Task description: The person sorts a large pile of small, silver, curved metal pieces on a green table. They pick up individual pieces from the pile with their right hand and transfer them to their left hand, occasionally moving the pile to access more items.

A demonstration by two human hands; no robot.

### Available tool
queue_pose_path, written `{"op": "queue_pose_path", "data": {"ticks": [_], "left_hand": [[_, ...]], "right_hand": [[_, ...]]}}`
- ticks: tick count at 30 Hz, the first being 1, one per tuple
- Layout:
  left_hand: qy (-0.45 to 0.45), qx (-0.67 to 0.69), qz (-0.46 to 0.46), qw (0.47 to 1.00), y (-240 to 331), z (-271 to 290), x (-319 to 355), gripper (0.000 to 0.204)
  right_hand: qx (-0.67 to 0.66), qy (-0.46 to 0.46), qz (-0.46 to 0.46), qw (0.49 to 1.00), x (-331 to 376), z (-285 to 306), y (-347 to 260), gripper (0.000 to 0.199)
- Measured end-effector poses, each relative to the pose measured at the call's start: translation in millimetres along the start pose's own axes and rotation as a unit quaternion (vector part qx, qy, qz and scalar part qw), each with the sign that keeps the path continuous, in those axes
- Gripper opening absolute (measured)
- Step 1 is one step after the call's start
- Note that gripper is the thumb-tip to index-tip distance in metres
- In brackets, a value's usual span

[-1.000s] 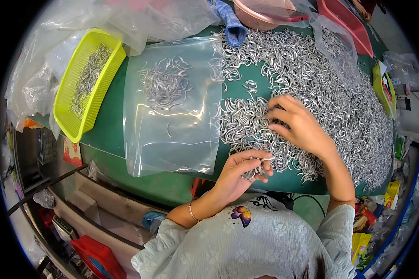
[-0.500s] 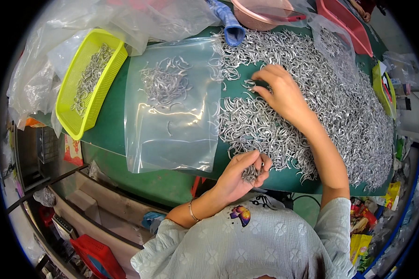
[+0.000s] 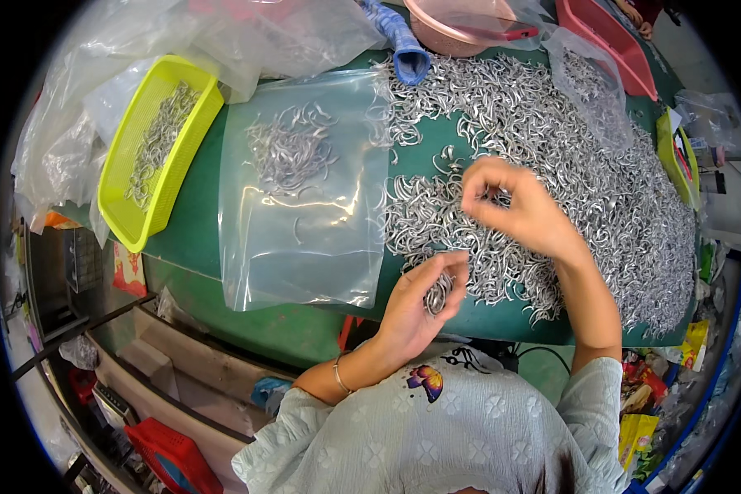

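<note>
A wide spread of small curved silver metal pieces [image 3: 617, 222] covers the right part of the green table. My left hand [image 3: 403, 311], near the table's front edge, is cupped round a bunch of curved metal pieces [image 3: 438, 296] that shows between thumb and fingers. Over the spread, a little beyond and to the right of it, my right hand [image 3: 514, 207] is curled with thumb and fingertips drawn together; motion smears it, and what it pinches cannot be made out. On a clear plastic bag [image 3: 305, 267] left of the spread lies a small pile of such pieces [image 3: 292, 156].
A yellow-green basket [image 3: 181, 156] holding metal pieces stands at the left. Clear plastic sheeting [image 3: 305, 33], a blue cloth sleeve [image 3: 409, 62], a pink basin [image 3: 445, 37] and a red tray [image 3: 622, 53] line the far side. A yellow-green container [image 3: 675, 156] sits at the right edge.
My right hand has moved back toward me and slightly right, away from the gap in the spread, its fingers now curled. My left hand has shifted slightly up and left, still holding its bunch.
</note>
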State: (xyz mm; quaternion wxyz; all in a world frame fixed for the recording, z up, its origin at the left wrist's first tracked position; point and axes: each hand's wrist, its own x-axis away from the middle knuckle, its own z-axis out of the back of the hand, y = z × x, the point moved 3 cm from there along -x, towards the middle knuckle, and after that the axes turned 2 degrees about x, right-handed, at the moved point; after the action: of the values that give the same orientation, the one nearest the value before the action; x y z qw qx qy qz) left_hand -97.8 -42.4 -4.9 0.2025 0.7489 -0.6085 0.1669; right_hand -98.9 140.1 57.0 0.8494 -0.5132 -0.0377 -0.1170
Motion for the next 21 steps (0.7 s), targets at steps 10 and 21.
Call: {"op": "queue_pose_path", "data": {"ticks": [10,21], "left_hand": [[-0.067,0.006,0.016,0.998,1,-3,-5,0.026],[-0.064,-0.017,0.017,0.998,-2,-3,-3,0.022]], "right_hand": [[0.302,0.234,0.116,0.917,-84,30,39,0.035],[0.348,0.07,0.166,0.92,-42,-3,27,0.035]]}}
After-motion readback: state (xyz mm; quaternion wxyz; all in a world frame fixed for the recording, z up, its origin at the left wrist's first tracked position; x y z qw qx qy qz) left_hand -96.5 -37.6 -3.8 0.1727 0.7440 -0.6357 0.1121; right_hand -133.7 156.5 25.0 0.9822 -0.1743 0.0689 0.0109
